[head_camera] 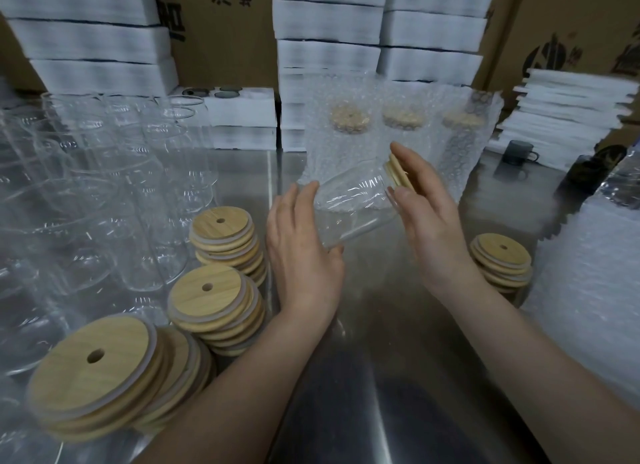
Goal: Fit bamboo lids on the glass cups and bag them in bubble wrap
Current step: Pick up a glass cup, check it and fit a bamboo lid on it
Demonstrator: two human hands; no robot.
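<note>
A clear glass cup (353, 204) lies tilted in the air between my hands, mouth toward the right. My left hand (304, 252) cups its base. My right hand (429, 221) presses a bamboo lid (398, 172) against its mouth. Three lidded cups in bubble wrap bags (398, 134) stand behind. Stacks of bamboo lids (221, 242) with straw holes sit at the left, and a smaller lid stack (502, 259) is at the right. Several bare glass cups (114, 186) crowd the left side.
The work goes on over a steel table (381, 325). A pile of bubble wrap bags (588, 290) lies at the right. White foam trays (329, 30) and cardboard boxes (571, 20) stack along the back. A dark mug (519, 155) stands at the far right.
</note>
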